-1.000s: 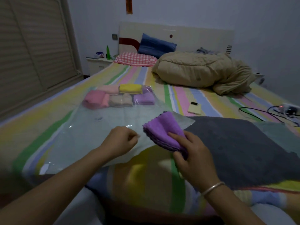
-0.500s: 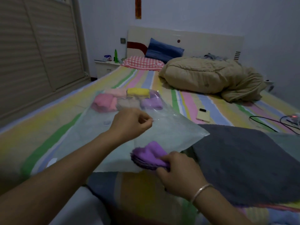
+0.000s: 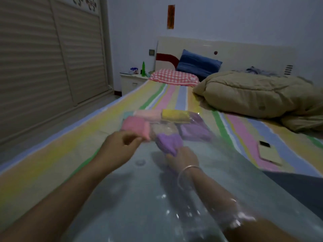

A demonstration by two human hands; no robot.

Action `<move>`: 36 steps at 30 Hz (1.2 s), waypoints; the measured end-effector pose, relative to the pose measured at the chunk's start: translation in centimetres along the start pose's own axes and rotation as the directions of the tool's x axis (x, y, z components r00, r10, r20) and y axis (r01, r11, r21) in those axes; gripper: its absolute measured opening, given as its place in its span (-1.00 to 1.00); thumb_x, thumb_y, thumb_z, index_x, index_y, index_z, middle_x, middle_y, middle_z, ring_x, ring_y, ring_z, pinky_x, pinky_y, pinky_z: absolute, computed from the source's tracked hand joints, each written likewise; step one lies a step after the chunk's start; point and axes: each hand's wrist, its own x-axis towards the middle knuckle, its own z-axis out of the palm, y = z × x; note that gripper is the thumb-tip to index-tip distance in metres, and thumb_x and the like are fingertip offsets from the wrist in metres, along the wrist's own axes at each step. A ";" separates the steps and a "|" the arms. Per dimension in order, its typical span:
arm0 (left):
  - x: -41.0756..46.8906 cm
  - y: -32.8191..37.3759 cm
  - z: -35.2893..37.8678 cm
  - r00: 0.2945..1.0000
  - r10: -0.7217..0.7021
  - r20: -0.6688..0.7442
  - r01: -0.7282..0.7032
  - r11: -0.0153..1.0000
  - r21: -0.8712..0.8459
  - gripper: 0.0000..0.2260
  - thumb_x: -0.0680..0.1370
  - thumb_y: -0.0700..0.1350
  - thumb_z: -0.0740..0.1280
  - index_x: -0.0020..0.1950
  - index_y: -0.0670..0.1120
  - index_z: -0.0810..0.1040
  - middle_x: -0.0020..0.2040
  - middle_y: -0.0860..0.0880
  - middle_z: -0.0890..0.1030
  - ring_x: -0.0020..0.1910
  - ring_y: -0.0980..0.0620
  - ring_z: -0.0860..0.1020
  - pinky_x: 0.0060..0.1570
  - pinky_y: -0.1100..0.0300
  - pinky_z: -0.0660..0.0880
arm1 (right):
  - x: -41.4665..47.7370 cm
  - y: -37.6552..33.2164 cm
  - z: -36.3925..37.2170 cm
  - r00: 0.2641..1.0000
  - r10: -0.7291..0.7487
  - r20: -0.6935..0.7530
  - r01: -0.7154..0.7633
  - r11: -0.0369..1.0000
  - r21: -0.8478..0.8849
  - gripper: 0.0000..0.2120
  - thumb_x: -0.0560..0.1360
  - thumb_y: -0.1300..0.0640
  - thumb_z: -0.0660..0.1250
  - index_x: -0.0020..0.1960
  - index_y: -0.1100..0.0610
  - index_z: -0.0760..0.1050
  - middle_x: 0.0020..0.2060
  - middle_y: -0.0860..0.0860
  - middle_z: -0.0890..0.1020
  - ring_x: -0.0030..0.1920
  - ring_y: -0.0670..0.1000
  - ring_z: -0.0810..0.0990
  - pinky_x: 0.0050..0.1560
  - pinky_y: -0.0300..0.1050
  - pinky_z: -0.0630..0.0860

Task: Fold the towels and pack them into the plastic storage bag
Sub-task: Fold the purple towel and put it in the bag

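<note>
The right hand (image 3: 181, 159) grips a bunched purple towel (image 3: 168, 143) deep inside the clear bag (image 3: 157, 206), just near of the pink, yellow and beige towels (image 3: 138, 126) packed at its far end on the striped bed (image 3: 52, 154). The left hand (image 3: 120, 147) curls above the film, too blurred to tell whether it pinches.

I logged a dim bedroom. Pale bluish wall (image 3: 227, 18), which carried an orange vertical strip (image 3: 171, 16) and a switch plate (image 3: 151, 52). Louvred sliding wardrobe doors (image 3: 43, 58) ran along the left. Cream headboard (image 3: 244, 53) had a red curved inlay. White nightstand (image 3: 131, 82) stood beside the bed, green bottle (image 3: 143, 69) on top. Striped bedsheet (image 3: 52, 154); blue pillow (image 3: 197, 64) leaned behind a red-checked pillow (image 3: 173, 78); tan duvet (image 3: 253, 96) lay heaped at right.
</note>
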 end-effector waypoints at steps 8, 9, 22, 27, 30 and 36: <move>7.2 -12.2 -0.7 0.990 -0.036 0.135 0.033 0.999 0.028 -0.75 0.53 0.02 0.36 0.21 0.11 0.54 0.27 0.17 0.43 0.28 0.20 0.40 0.07 0.55 0.27 | 12.5 -5.2 3.5 0.998 -0.055 -0.012 0.055 0.998 0.023 -0.81 0.47 -0.06 0.27 -0.17 0.05 0.41 -0.20 0.04 0.50 -0.07 0.02 0.48 -0.09 -0.17 0.38; 7.6 -12.7 -0.3 0.987 -0.015 0.160 0.012 1.000 0.021 -0.67 0.48 0.10 0.35 0.23 0.11 0.54 0.31 0.15 0.42 0.33 0.20 0.38 0.14 0.55 0.24 | 13.6 -5.7 3.4 0.999 -0.003 0.039 0.002 1.000 0.029 -0.74 0.50 -0.07 0.26 -0.27 0.04 0.33 -0.29 0.00 0.43 -0.08 0.02 0.45 -0.11 -0.19 0.31; 8.4 -14.9 1.5 0.992 0.021 0.121 -0.031 0.996 0.080 -0.46 0.28 0.33 0.17 0.21 0.25 0.53 0.45 0.22 0.27 0.42 0.24 0.23 0.32 0.31 0.15 | 19.0 -7.5 7.3 0.996 -0.084 0.018 0.085 0.984 -0.154 -0.44 0.60 -0.22 -0.06 0.33 0.14 0.41 0.27 0.22 0.46 0.30 0.22 0.43 0.28 0.02 0.32; 8.1 -14.4 1.5 0.992 0.018 0.122 -0.033 0.992 0.121 -0.55 0.37 0.19 0.26 0.24 0.17 0.53 0.49 0.18 0.24 0.44 0.20 0.22 0.36 0.28 0.15 | 19.1 -7.8 6.4 0.989 -0.145 -0.036 0.130 0.953 -0.273 -0.50 0.59 -0.03 -0.10 0.43 0.16 0.26 0.43 0.22 0.27 0.41 0.23 0.26 0.37 0.09 0.17; 7.7 -14.2 1.3 0.990 0.039 0.138 -0.059 0.987 0.149 -0.58 0.41 0.12 0.27 0.27 0.13 0.52 0.47 0.17 0.28 0.43 0.18 0.26 0.41 0.24 0.18 | 18.7 -8.3 7.9 0.975 -0.168 0.144 0.201 0.946 -0.254 -0.27 0.45 -0.09 -0.37 0.50 0.10 0.16 0.50 0.18 0.11 0.46 0.28 0.12 0.43 0.21 0.04; 6.8 -13.8 1.3 0.971 -0.075 0.226 -0.012 0.932 0.363 -0.55 0.56 0.10 0.22 0.45 0.09 0.30 0.56 0.08 0.04 0.51 0.08 0.09 0.33 0.39 0.02 | 18.6 -7.8 8.6 0.952 -0.156 0.263 0.223 0.943 -0.246 -0.50 0.65 -0.03 -0.01 0.54 0.12 0.05 0.53 0.15 0.05 0.51 0.25 0.01 0.44 0.29 0.01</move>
